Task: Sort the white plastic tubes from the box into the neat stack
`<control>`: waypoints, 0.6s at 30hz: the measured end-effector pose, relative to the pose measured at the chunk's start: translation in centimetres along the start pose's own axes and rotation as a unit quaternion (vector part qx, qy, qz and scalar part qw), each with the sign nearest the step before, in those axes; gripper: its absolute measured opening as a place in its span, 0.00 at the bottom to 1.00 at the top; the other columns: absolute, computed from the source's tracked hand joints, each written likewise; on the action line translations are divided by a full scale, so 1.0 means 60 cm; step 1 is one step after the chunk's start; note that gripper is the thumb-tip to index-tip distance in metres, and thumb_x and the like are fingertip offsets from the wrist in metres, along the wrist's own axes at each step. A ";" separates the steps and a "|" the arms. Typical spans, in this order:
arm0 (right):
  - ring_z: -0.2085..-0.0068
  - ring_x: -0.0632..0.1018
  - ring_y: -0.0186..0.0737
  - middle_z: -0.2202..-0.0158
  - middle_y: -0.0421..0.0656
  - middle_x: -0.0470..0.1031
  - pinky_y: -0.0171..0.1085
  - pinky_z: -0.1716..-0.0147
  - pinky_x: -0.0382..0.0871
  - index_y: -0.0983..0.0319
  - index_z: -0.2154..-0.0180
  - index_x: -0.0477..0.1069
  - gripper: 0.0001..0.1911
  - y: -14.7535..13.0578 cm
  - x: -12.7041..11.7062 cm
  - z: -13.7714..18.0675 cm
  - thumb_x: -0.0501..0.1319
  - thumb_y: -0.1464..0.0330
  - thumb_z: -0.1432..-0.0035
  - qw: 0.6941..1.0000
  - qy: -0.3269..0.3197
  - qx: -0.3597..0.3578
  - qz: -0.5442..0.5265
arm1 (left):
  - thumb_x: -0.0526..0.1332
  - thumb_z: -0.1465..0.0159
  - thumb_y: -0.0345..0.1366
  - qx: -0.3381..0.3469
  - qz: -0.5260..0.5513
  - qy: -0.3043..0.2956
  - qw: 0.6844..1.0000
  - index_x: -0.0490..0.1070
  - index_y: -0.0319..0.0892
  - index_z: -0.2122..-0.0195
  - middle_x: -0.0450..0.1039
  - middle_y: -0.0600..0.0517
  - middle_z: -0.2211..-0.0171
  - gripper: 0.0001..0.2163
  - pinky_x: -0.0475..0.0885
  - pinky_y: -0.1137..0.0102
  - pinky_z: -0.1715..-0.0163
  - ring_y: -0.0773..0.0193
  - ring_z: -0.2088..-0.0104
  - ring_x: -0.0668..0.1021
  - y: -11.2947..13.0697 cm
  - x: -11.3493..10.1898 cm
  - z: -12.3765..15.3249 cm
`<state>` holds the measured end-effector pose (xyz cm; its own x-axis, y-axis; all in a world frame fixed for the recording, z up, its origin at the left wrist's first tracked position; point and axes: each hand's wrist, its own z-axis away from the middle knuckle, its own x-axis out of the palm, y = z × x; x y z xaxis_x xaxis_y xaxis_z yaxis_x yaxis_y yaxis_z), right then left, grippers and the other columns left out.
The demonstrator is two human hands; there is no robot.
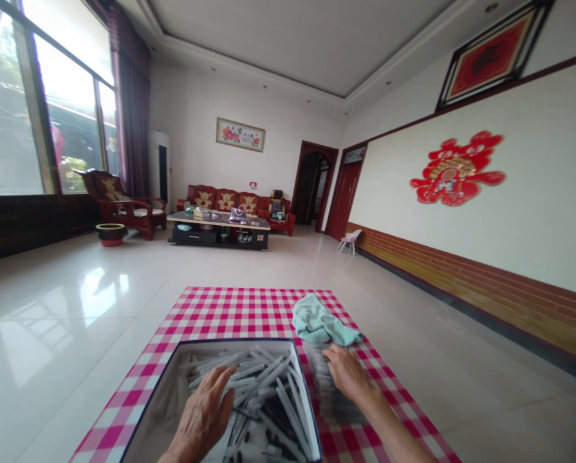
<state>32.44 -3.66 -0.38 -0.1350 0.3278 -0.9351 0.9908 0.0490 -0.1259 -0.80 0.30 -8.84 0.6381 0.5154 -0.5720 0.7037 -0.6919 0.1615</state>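
Note:
An open box (234,341) with a dark rim stands on a pink-and-white gingham cloth (234,308) on the floor. It is packed with loose white and grey sticks (256,386), whose exact kind I cannot tell. My left hand (203,408) lies spread over the sticks inside the box, at its near left. To the right of the box, my right hand (348,373) rests on a blurred row of similar sticks (327,392). A crumpled teal towel (323,323) lies just beyond that hand, apparently not touching it.
Glossy pale floor tiles (75,308) surround the cloth. Farther off stand a low coffee table (217,222) with small items on it, a red wooden sofa (224,199), a matching armchair (123,206) and a small white stool (350,241).

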 end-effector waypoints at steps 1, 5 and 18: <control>0.62 0.75 0.38 0.65 0.44 0.74 0.33 0.61 0.63 0.61 0.65 0.74 0.13 -0.012 0.000 -0.001 0.53 0.79 0.46 1.000 -0.006 -0.017 -0.008 | 0.52 0.36 0.36 -0.005 0.001 0.000 1.000 0.65 0.46 0.49 0.75 0.47 0.57 0.14 0.76 0.70 0.59 0.61 0.56 0.78 0.000 0.000 0.000; 0.62 0.75 0.37 0.65 0.42 0.75 0.32 0.61 0.64 0.59 0.65 0.73 0.13 -0.083 0.015 0.006 0.52 0.76 0.44 0.994 -0.043 -0.085 -0.044 | 0.50 0.35 0.34 -0.018 0.003 -0.010 1.000 0.65 0.46 0.50 0.74 0.48 0.57 0.14 0.75 0.70 0.60 0.61 0.57 0.78 0.000 0.002 0.002; 0.57 0.76 0.55 0.61 0.55 0.77 0.47 0.56 0.66 0.63 0.63 0.77 0.17 -0.167 0.129 0.069 0.53 0.81 0.50 0.996 -0.041 -0.024 0.074 | 0.48 0.35 0.30 -0.028 0.029 -0.039 0.998 0.66 0.44 0.54 0.74 0.48 0.62 0.12 0.75 0.70 0.63 0.63 0.61 0.78 0.006 -0.001 -0.001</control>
<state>21.47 -5.50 -7.73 0.0143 0.2570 -0.9663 0.9983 0.0516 0.0285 -0.56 0.03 -8.69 0.6538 0.4332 -0.6204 0.6840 -0.6890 0.2398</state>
